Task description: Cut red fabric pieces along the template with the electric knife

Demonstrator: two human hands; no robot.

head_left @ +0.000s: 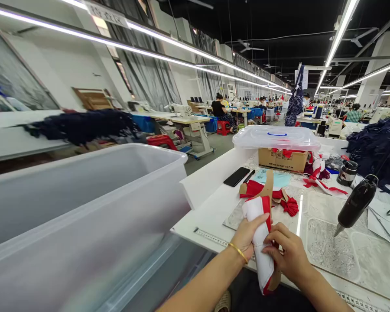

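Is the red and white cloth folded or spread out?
Folded, it looks like: the cloth makes a narrow strip, held between the left hand and right hand.

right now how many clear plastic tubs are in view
2: a large open tub left of the white table, and a lidded tub on a cardboard carton. Others may be hidden farther off.

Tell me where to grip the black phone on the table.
Pinch the phone across its long edges near its lower-left end, coming from above on the near-left side. It lies flat and thin on the white table, so the edges give the best purchase, and the black pen crowds its right edge farther up.
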